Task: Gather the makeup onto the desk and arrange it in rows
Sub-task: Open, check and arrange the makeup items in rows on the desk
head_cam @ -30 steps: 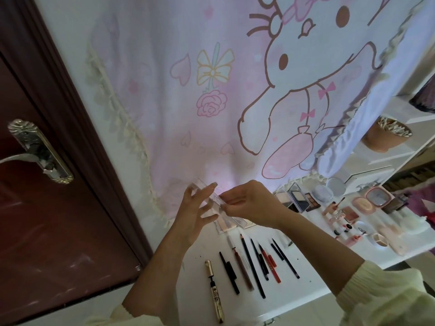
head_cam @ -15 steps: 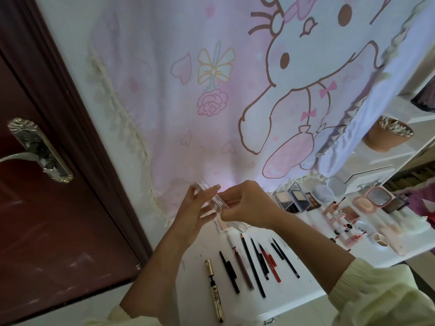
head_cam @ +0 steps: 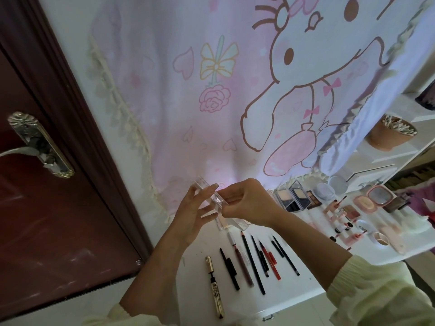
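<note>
Both hands meet on a small clear case [head_cam: 213, 194], held up in the air above the far left part of the white desk [head_cam: 195, 285]. The left hand [head_cam: 195, 215] takes it from the left, with its fingers reaching up along the back of the case and its thumb against the near face, so the case is pinched between them. The right hand [head_cam: 250, 203] closes on the case's right end with curled fingers. I cannot tell whether the lid is parted. The case is tilted, its upper end toward the left.

Just below the grip, pale flat packets [head_cam: 223, 222] lie on the desk, partly hidden by the right wrist. Nearer the person a row of slim sticks lies side by side. It starts with a gold mascara tube [head_cam: 214, 285] at the left, followed by a short black liner [head_cam: 229, 269], a brown white-capped liner [head_cam: 240, 260], a long black pencil [head_cam: 253, 262] and a red pencil [head_cam: 270, 260], with further black pencils [head_cam: 286, 255] on the right.

To the right of the grip stand open eyeshadow palettes [head_cam: 292, 196]. Beyond them are round pale compacts [head_cam: 324, 190], pink compacts [head_cam: 379, 195] and a cluster of small lip bottles [head_cam: 341, 215].

Behind the grip hangs a pink cartoon curtain [head_cam: 211, 90]. Far to its left is a dark red door [head_cam: 47, 220] with a metal handle [head_cam: 40, 147]. Up to the right, a cup of cotton swabs [head_cam: 388, 135] sits on a shelf.
</note>
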Motion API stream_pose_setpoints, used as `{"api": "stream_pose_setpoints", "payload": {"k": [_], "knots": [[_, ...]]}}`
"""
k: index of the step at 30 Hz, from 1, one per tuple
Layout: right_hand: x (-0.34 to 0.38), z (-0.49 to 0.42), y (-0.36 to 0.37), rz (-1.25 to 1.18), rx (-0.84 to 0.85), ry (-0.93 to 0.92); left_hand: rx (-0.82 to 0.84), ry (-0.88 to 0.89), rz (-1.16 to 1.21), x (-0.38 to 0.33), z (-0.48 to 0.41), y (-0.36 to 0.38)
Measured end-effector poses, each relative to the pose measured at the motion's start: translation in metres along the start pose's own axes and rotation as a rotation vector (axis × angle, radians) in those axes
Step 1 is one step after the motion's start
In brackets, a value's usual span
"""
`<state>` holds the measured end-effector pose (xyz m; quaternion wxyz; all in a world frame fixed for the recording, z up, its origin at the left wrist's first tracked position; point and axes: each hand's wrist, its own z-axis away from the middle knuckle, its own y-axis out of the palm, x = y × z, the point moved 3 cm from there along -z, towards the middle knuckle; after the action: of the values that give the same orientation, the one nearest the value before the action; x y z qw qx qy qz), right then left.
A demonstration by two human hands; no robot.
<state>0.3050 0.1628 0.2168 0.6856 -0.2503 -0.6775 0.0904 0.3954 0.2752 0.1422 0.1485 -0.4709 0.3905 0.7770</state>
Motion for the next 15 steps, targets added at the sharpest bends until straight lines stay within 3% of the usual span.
{"api": "stream_pose_setpoints", "payload": {"k": [10, 15], "knots": [[-0.008, -0.011, -0.008, -0.020, 0.068, 0.087, 0.037, -0.063, 0.050, 0.005, 0.006, -0.004], [-0.019, -0.020, -0.018, -0.015, -0.126, 0.150, 0.025, -0.125, 0.273, 0.010, 0.011, -0.009]]}}
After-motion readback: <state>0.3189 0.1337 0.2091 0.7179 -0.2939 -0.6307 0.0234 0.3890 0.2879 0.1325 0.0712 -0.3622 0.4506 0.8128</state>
